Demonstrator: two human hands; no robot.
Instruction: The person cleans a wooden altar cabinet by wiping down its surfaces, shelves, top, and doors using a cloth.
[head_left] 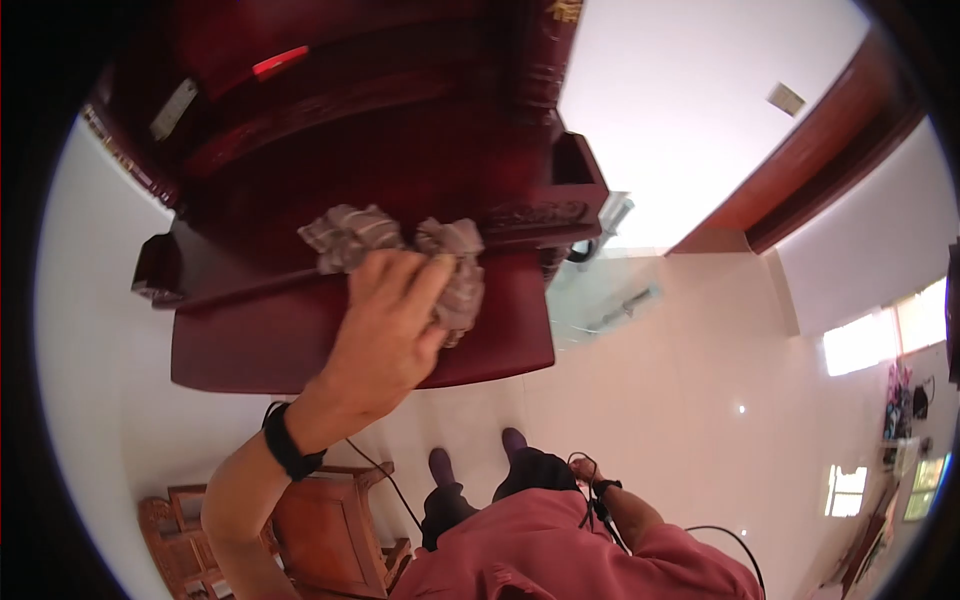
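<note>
My left hand (390, 320) presses a crumpled, striped grey-brown cloth (355, 237) onto a dark red, glossy wooden cabinet (250, 345). Parts of the cloth stick out beyond the fingertips and beside the thumb. The fingers are bent over it, at the step between the upper surface and the protruding lower board. Down by my right thigh, my right hand (583, 468) is near a thin black cable; its fingers are small in view, and whether they hold anything is unclear. Both wrists wear black bands.
Carved wooden chair (330, 530) at lower left. A glass-topped item (600, 300) stands right of the cabinet. A brown door frame (800, 150) is at upper right. My feet are on the pale tiled floor (680, 400) below the cabinet. Black cables run beside my body.
</note>
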